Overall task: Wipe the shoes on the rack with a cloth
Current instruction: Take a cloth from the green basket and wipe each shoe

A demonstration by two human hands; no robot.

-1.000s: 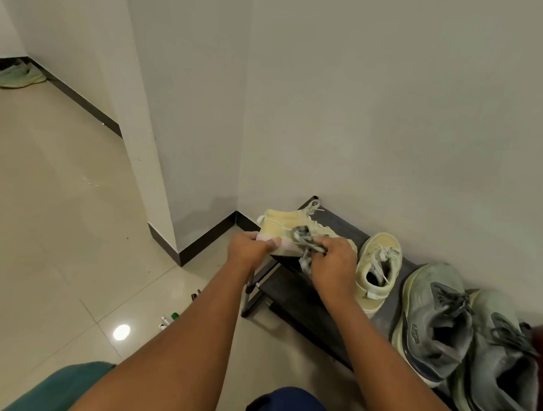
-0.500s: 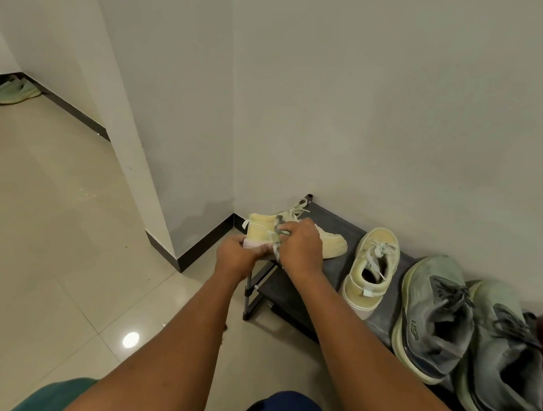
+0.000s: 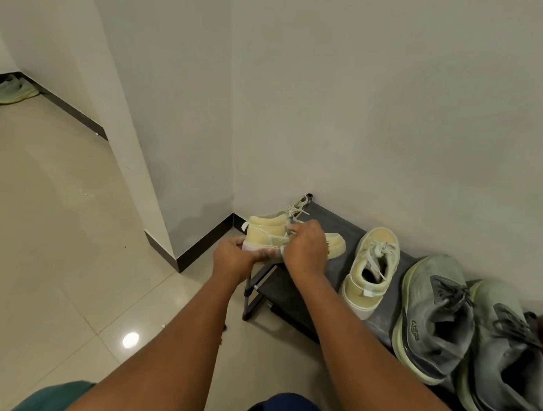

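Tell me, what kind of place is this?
Probably a home entryway or hallway: a low dark shoe rack stands against a plain wall, sneakers line it, and another pair of shoes lies on the glossy tiled floor.

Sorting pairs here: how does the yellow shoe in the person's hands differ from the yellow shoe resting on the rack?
The held yellow shoe is lifted at the rack's left end, side on, while the resting yellow shoe sits flat, opening up. The left hand holds the held shoe's sole and the right hand covers its middle; nothing touches the resting yellow shoe. Both are pale yellow with light laces.
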